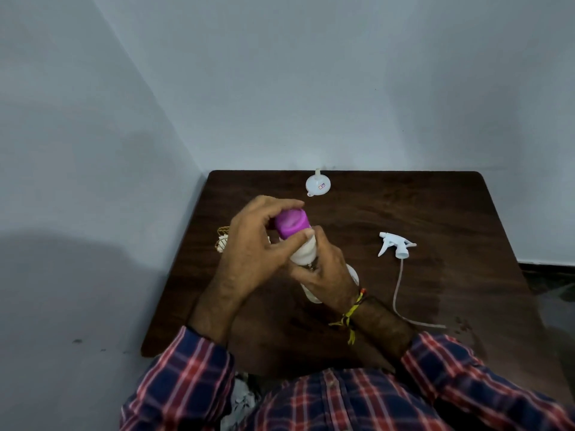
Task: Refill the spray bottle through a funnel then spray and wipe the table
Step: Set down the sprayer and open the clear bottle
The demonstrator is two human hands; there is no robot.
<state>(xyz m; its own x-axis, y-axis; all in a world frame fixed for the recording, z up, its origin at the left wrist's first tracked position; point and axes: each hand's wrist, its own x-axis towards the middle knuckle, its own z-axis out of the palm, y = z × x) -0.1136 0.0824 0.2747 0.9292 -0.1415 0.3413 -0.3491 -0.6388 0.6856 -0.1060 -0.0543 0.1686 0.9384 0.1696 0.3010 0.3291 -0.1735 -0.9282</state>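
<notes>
Above the dark wooden table (435, 213), my right hand (323, 272) grips the body of a white bottle (303, 253) that is tilted to the left. My left hand (258, 244) curls its fingers and thumb round the bottle's purple cap (291, 223). The white spray head (395, 244) with its long dip tube (396, 293) lies on the table to the right, detached. A white funnel (317, 183) lies at the far edge near the wall. Under my right hand a clear rounded object (353, 275) shows, mostly hidden.
A small white and gold object (221, 241) lies on the table behind my left hand, partly hidden. Walls close in on the far and left sides of the table. A crumpled pale cloth (241, 399) shows by my lap at the bottom.
</notes>
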